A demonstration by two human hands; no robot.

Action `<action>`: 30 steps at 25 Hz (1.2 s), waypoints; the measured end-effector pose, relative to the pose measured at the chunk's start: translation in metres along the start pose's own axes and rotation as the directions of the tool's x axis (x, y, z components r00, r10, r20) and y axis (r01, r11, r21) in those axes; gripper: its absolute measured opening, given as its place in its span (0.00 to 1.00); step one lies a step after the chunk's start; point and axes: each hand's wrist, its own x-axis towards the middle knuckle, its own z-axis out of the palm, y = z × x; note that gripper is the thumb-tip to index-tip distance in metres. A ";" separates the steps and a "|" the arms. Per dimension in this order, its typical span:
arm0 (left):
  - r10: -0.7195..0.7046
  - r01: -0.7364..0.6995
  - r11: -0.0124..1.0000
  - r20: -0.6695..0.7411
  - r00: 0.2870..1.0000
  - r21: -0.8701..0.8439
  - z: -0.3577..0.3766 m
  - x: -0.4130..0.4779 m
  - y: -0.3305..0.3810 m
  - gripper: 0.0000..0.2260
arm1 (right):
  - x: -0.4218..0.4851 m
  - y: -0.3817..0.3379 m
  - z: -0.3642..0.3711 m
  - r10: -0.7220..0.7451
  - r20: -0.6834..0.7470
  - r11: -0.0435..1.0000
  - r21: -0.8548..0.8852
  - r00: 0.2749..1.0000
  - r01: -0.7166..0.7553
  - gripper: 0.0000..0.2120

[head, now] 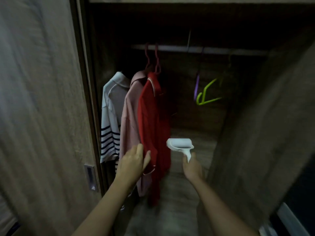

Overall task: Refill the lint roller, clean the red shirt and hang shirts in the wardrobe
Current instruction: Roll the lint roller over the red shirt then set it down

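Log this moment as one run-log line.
left hand: touching red shirt | right hand: holding lint roller, clear of shirt | red shirt: hanging on wardrobe rod

3 shirts (154, 120) hang on rail (196, 49) at wardrobe's left; 2 hangers (206, 92) right; roller (180, 145) just beside shirts.

A rail (196, 49) ran across the wardrobe, above and beyond the left hand (132, 163). Three shirts hung from it directly above that hand: striped (110, 116), pink (131, 116), red (151, 116). Purple (196, 87) and green (207, 94) hangers hung farther right.
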 end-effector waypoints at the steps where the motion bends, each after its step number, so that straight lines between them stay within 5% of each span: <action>1: 0.018 -0.019 1.000 -0.028 0.999 -0.017 -0.008 -0.006 0.005 0.12 | -0.017 0.000 -0.010 0.001 -0.020 1.000 0.002 1.000 -0.001 0.18; 4: 0.076 -0.076 0.987 0.000 0.997 -0.144 -0.033 -0.041 0.025 0.11 | -0.084 0.003 -0.038 0.033 -0.079 0.997 -0.061 0.996 -0.038 0.18; 10: 0.186 -0.107 0.957 0.291 0.938 -0.268 -0.042 -0.134 0.080 0.08 | -0.232 0.043 -0.067 0.152 -0.183 0.963 -0.193 0.971 -0.187 0.17; 13: 0.236 -0.058 0.941 0.522 0.820 -0.334 -0.045 -0.197 0.131 0.13 | -0.318 0.092 -0.088 0.274 -0.248 0.917 -0.225 0.929 -0.330 0.17; 15: 0.364 -0.136 0.903 0.556 0.747 -0.407 -0.036 -0.241 0.168 0.18 | -0.374 0.132 -0.104 0.377 -0.270 0.873 -0.215 0.886 -0.437 0.16; 18: 0.547 -0.237 0.833 0.676 0.494 -0.501 -0.001 -0.309 0.235 0.25 | -0.452 0.194 -0.138 0.522 -0.337 0.775 -0.196 0.784 -0.600 0.17; 25: 0.739 -0.374 0.673 0.604 0.299 -0.638 -0.049 -0.429 0.425 0.27 | -0.592 0.323 -0.266 0.711 -0.542 0.500 -0.058 0.448 -0.864 0.21; 28: 0.791 -0.339 0.612 0.556 0.256 -0.715 -0.055 -0.469 0.490 0.25 | -0.633 0.368 -0.304 0.744 -0.544 0.427 -0.059 0.388 -0.902 0.19; 30: 0.808 -0.348 0.583 0.570 0.150 -0.734 -0.051 -0.498 0.534 0.27 | -0.655 0.401 -0.329 0.772 -0.516 0.413 -0.035 0.371 -0.910 0.17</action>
